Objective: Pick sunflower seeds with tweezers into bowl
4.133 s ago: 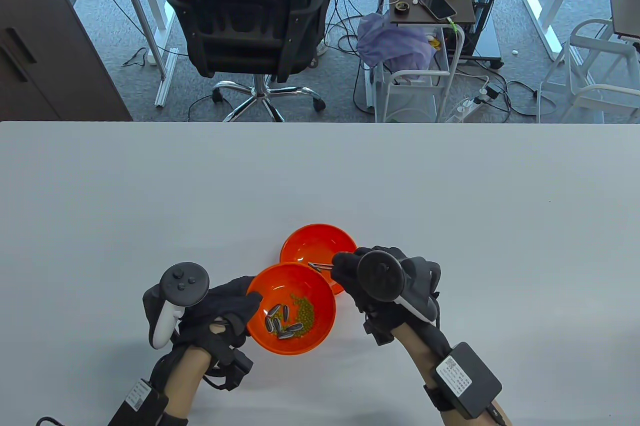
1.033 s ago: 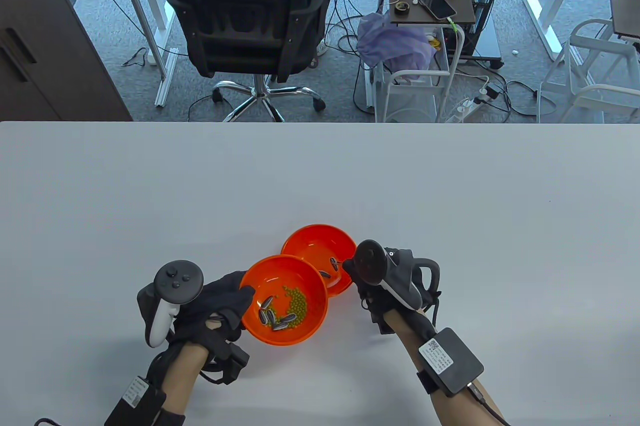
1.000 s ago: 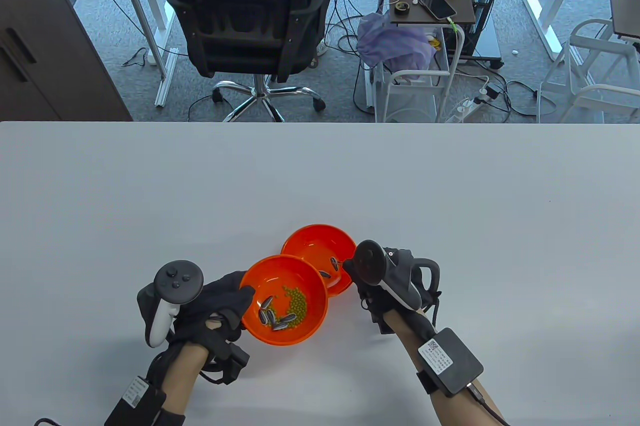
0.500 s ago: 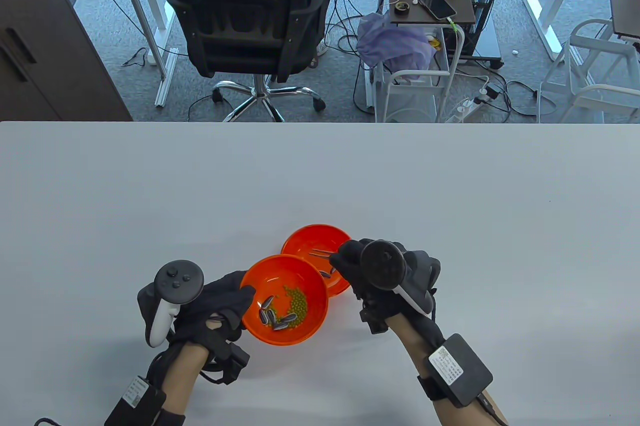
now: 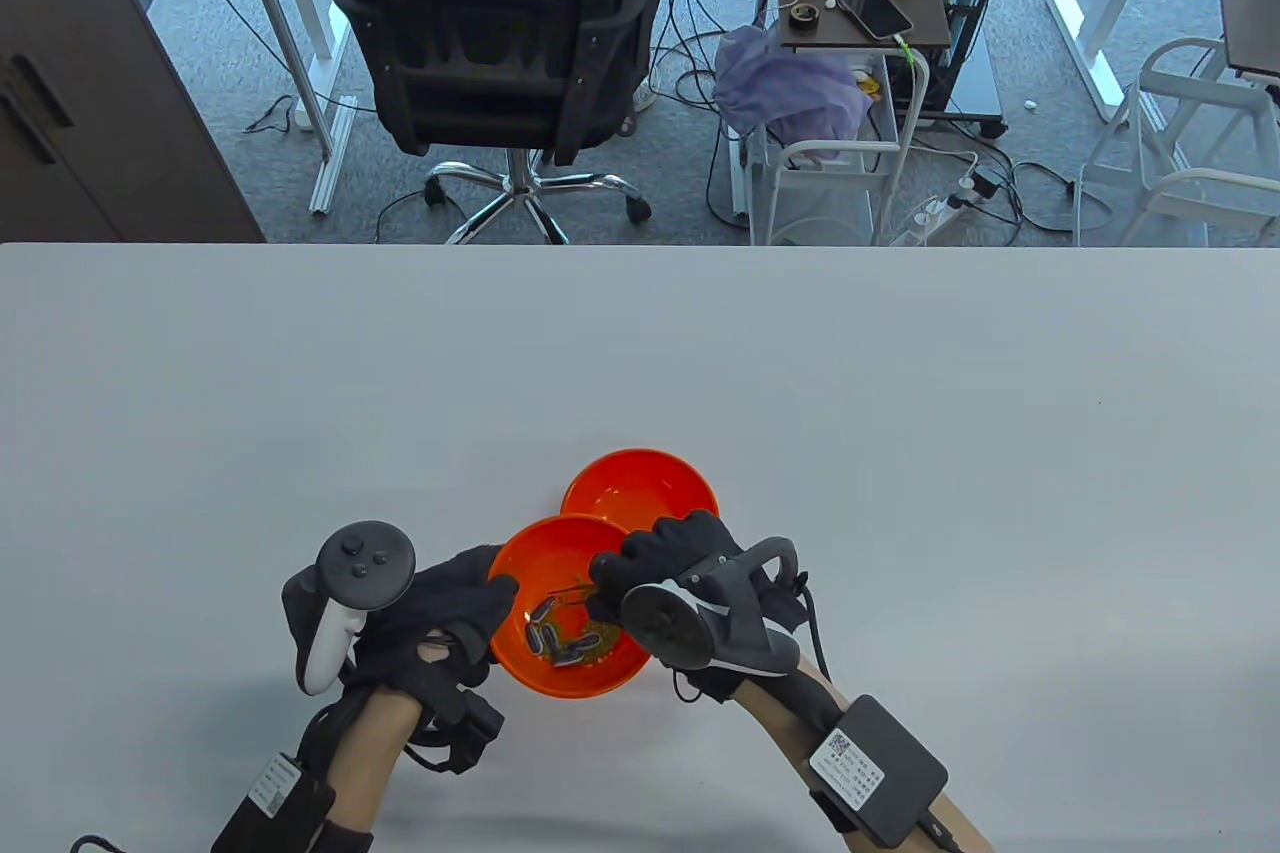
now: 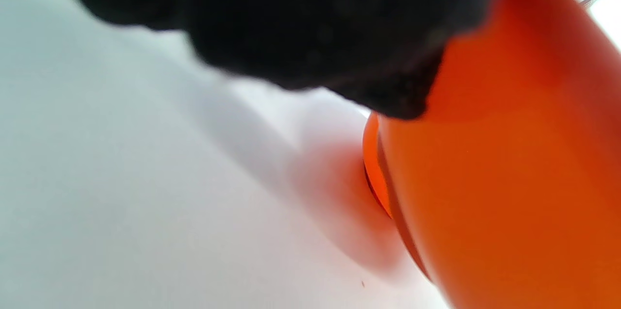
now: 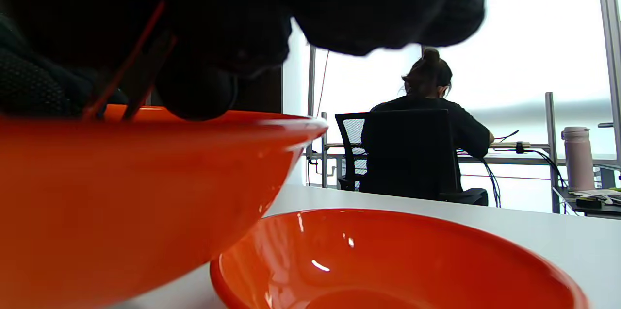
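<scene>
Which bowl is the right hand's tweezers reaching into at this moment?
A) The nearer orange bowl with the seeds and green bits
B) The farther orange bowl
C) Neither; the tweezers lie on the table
A: the right hand holds the tweezers over the seeds in the nearer orange bowl, which the left hand steadies.
</scene>
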Available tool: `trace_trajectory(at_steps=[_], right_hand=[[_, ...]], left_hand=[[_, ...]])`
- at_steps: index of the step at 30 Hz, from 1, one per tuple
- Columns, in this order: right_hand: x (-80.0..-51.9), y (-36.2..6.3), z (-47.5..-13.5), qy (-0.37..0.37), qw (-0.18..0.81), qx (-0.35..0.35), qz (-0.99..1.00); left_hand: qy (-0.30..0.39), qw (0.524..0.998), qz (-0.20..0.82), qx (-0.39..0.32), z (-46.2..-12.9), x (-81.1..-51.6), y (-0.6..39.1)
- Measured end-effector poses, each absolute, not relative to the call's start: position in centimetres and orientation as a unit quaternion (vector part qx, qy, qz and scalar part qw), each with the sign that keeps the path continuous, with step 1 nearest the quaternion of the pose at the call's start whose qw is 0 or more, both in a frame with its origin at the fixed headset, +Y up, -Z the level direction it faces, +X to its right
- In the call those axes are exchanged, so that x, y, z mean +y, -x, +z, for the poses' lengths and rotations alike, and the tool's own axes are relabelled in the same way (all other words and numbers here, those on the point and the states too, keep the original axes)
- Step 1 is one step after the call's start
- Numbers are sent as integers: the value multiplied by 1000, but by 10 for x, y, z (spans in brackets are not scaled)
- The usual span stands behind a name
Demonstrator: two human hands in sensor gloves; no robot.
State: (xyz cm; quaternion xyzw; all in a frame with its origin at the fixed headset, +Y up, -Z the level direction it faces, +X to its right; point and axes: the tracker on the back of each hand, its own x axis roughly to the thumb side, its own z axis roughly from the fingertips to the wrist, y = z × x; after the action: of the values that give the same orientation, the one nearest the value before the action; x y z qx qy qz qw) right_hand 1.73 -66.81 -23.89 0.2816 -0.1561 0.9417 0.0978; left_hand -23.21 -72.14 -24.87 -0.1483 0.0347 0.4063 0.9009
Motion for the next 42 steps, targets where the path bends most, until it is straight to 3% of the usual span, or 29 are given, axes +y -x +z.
trace_trajectory(at_steps=[29, 42], right_hand=[[-670, -10, -235, -299, 97, -159, 936], [-650, -49, -254, -191, 161, -197, 948]], left_hand=[[151, 902, 404, 25, -246, -720, 229], [153, 902, 402, 28, -246, -719, 230]])
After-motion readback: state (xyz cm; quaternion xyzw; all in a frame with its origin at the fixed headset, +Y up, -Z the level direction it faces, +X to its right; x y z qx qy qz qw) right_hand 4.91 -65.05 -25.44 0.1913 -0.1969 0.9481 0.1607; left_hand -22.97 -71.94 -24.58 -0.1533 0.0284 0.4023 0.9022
